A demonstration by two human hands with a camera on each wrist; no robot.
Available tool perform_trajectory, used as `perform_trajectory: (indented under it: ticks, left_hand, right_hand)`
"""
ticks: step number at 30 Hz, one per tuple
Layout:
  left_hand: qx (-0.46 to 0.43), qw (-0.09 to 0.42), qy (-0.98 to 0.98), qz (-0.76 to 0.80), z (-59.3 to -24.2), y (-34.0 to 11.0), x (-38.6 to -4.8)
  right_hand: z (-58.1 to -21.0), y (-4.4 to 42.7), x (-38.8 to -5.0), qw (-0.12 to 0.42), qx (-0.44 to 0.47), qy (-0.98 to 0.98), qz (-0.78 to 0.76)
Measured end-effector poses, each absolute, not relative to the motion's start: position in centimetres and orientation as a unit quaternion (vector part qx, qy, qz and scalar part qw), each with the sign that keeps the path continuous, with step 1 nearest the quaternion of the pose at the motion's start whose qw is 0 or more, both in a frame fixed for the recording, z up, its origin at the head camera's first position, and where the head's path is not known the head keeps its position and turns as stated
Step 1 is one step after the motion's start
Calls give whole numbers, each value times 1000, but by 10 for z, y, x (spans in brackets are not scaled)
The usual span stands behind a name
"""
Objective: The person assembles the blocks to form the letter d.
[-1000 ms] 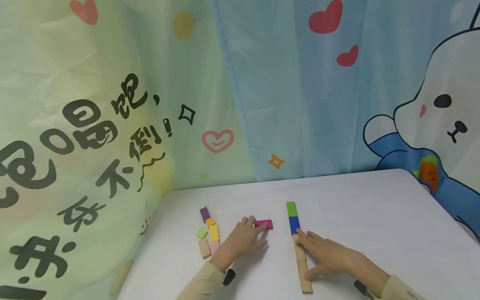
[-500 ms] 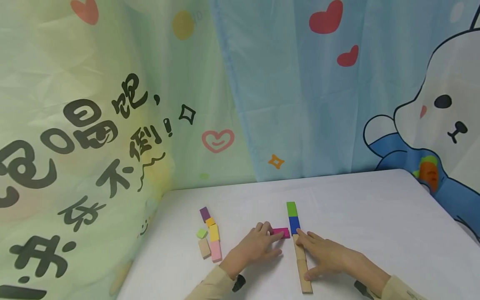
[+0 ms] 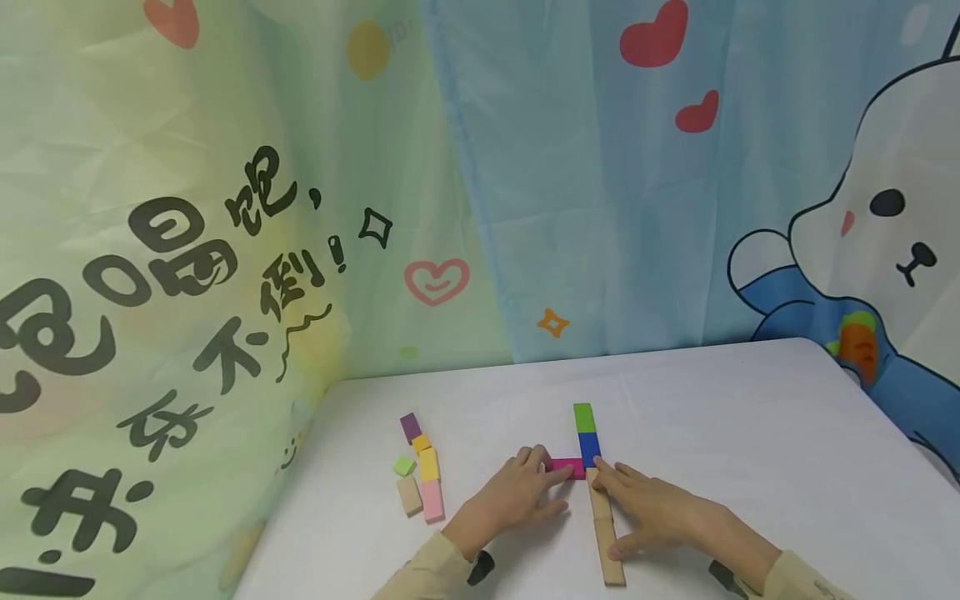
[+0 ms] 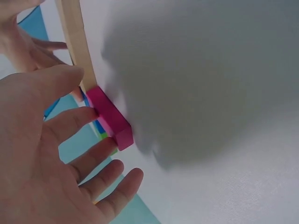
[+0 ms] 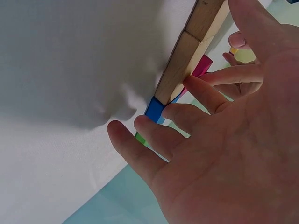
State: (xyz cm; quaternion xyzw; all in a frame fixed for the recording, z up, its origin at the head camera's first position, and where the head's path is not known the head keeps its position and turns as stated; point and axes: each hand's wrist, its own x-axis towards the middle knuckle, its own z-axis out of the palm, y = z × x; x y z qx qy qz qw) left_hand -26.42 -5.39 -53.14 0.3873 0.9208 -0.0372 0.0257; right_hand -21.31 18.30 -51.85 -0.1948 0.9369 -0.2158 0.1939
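Note:
Green (image 3: 583,417), blue (image 3: 590,449) and two plain wooden blocks (image 3: 608,552) lie end to end in a line on the table. A magenta block (image 4: 110,117) lies crosswise, its right end against the line's left side near where blue meets wood. My left hand (image 3: 512,497) touches the magenta block with its fingertips, fingers relaxed and spread, thumb apart from it. With loosely extended fingers my right hand (image 3: 660,512) rests along the right side of the line, a fingertip at the blue-wood joint and the thumb at the nearer wooden block.
On the table's left (image 3: 360,500) are loose blocks: purple (image 3: 410,427), orange (image 3: 422,443), yellow (image 3: 428,465), pink (image 3: 432,502), light green (image 3: 404,466) and plain wood (image 3: 409,496). A printed curtain (image 3: 525,208) hangs behind the table.
My left hand has slid the magenta block rightward and slightly nearer, up to the line of blocks. The pink block is uncovered. My right hand has stayed in place.

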Motion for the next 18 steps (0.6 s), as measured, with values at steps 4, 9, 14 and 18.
perform_trajectory:
  ticks: [4, 9, 14, 18]
  left_hand:
    - [382, 27, 923, -42, -533, -52, -264]
    - [378, 30, 924, -43, -533, -52, -263]
    - [377, 29, 925, -43, -534, -51, -264]
    - [379, 26, 924, -46, -535, -51, -264]
  right_hand:
    - [-518, 183, -213, 192, -197, 937, -214]
    - [-518, 182, -213, 196, -194, 936, -219]
    - [-518, 182, -213, 198, -194, 935, -222]
    - [-517, 183, -212, 198, -196, 935, -220]
